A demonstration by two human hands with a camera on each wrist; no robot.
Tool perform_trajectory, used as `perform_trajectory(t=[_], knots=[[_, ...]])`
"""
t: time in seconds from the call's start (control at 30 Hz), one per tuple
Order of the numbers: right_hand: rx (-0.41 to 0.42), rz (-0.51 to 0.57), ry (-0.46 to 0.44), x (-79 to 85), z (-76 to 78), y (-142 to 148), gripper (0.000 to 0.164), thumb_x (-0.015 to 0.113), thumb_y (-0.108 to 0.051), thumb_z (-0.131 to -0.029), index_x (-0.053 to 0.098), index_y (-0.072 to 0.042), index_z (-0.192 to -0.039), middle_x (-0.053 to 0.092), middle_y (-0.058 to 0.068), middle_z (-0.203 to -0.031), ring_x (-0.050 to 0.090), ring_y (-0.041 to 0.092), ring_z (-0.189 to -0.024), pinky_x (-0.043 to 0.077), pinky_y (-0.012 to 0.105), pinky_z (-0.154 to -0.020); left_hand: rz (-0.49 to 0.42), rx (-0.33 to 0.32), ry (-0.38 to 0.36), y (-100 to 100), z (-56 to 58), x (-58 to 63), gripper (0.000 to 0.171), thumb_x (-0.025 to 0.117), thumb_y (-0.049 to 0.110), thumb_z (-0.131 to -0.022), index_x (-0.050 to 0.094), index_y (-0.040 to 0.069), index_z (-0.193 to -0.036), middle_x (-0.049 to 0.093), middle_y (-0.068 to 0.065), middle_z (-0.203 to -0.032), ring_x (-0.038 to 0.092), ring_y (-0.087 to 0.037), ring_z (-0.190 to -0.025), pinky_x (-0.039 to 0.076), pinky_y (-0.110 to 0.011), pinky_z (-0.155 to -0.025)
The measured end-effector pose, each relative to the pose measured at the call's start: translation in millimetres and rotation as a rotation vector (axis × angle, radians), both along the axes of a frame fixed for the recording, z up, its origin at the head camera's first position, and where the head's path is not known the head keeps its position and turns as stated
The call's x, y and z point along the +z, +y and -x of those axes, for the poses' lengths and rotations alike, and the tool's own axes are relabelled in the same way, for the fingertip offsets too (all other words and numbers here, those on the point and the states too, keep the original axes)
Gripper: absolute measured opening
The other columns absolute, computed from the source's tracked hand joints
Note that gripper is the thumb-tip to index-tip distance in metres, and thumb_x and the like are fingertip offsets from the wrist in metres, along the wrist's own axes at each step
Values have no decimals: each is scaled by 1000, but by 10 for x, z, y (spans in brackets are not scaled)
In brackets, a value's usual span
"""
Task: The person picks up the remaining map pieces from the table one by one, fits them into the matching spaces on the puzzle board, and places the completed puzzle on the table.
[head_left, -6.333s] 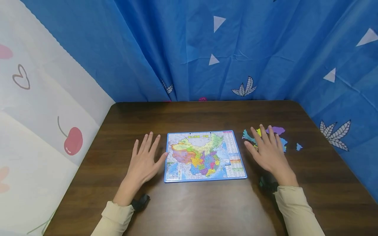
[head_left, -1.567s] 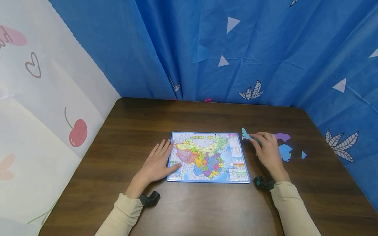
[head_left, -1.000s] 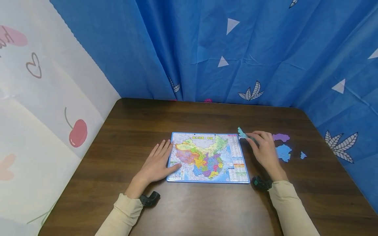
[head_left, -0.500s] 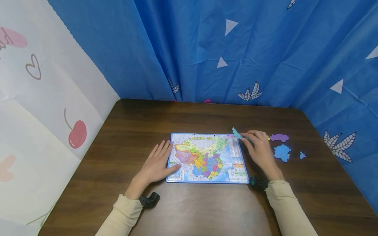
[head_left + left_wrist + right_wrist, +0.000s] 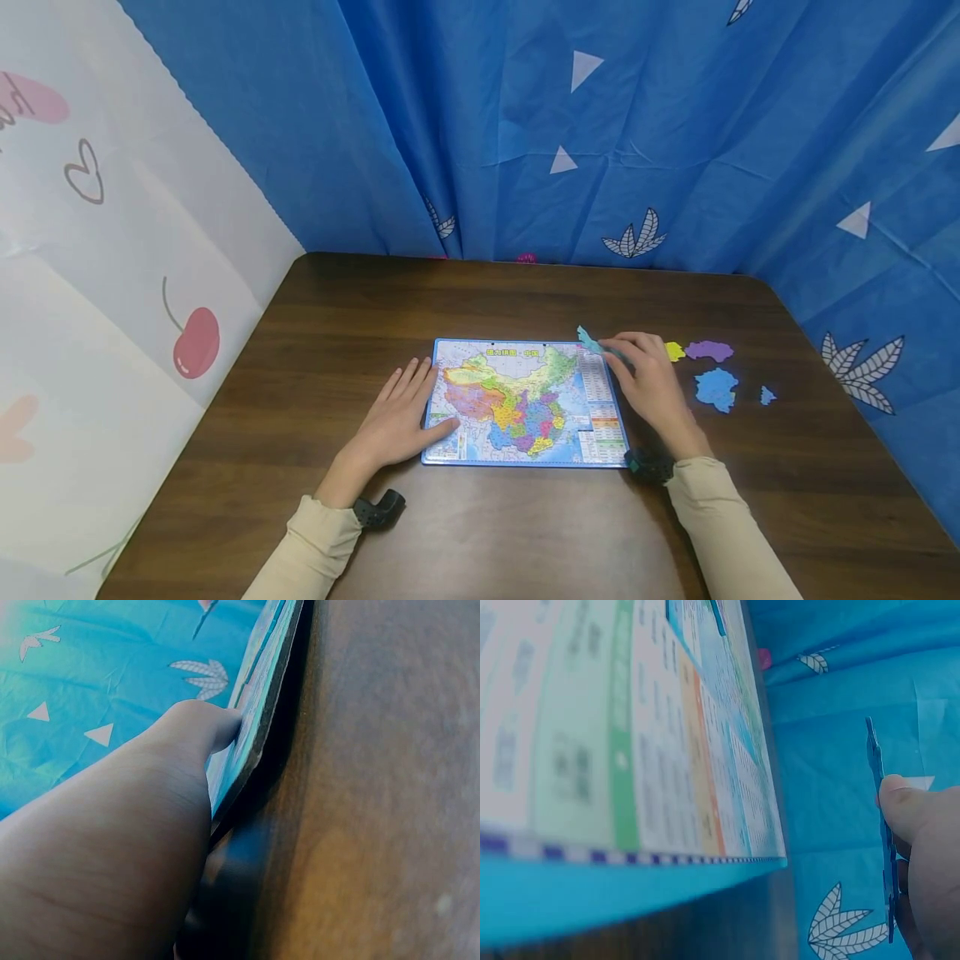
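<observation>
A map puzzle board (image 5: pixel 525 400) with a blue rim lies flat on the table. My left hand (image 5: pixel 401 417) rests on its left edge with fingers straight and the thumb on the board's face; the left wrist view shows that thumb (image 5: pixel 217 727) touching the surface. At the board's upper right corner, my right hand (image 5: pixel 652 379) pinches a teal puzzle piece (image 5: pixel 588 340) between thumb and fingers. In the right wrist view the puzzle piece (image 5: pixel 885 832) appears edge-on, held apart from the board (image 5: pixel 652 750). Part of the piece is hidden behind the fingers.
Right of the board lie a yellow piece (image 5: pixel 674 352), a purple piece (image 5: pixel 709 350), a blue piece (image 5: pixel 717 389) and a small blue piece (image 5: pixel 767 395). A blue curtain (image 5: pixel 480 125) hangs behind the wooden table (image 5: pixel 360 292). A patterned white sheet (image 5: pixel 135 250) stands at the left.
My right hand, spread over the pieces at first, has pinched the teal piece and carried it left to the board's upper right corner. My left hand has come down onto the board's left edge.
</observation>
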State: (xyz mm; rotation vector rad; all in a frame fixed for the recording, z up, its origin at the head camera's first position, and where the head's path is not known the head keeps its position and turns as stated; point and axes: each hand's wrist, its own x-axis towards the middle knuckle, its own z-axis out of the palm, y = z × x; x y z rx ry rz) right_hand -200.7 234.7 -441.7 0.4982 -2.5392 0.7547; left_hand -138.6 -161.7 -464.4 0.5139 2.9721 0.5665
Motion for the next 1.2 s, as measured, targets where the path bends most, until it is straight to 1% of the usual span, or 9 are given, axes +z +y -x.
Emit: perform_trajectory(t=[0.3, 0.5, 0.77, 0.97, 1.1, 1.2], knots=[[23, 15, -22, -19, 15, -93, 24, 74, -5, -94, 75, -3, -118, 66, 16, -117, 51, 35, -116, 48, 55, -94, 0, 2, -3, 5, 1, -10, 99, 52, 70, -95, 22, 6, -164, 13, -13, -172, 8, -31, -161, 7, -51, -130], [66, 35, 3, -24, 29, -143, 22, 74, -5, -95, 75, -2, -116, 67, 16, -115, 51, 35, -114, 46, 52, -93, 3, 5, -8, 6, -4, -7, 99, 51, 71, -95, 22, 6, -164, 12, -12, -172, 8, -31, -161, 7, -51, -130], [85, 42, 23, -24, 43, -209, 22, 75, -5, -93, 76, -2, -115, 67, 16, -114, 52, 35, -114, 46, 52, -95, -2, 6, -6, 7, 7, -10, 99, 51, 71, -94, 22, 7, -164, 13, -12, -172, 8, -30, -161, 7, -51, -130], [117, 46, 48, -34, 70, -237, 21, 74, -5, -94, 76, -3, -115, 68, 15, -113, 53, 35, -111, 45, 51, -93, 9, 12, -13, 6, 14, -22, 100, 50, 72, -95, 20, 8, -165, 12, -11, -173, 7, -29, -161, 6, -49, -130], [143, 48, 51, -52, 82, -258, 21, 74, -5, -94, 77, -3, -114, 68, 15, -112, 53, 35, -110, 45, 52, -92, 6, 17, -19, 2, 9, -21, 99, 50, 72, -95, 20, 8, -165, 12, -10, -173, 7, -29, -161, 5, -49, -130], [150, 52, 47, -67, 83, -271, 20, 74, -5, -94, 77, -3, -113, 69, 15, -112, 54, 35, -111, 46, 52, -93, 0, 11, -7, 0, 4, -23, 99, 50, 71, -95, 22, 7, -164, 13, -11, -173, 8, -30, -161, 7, -50, -130]])
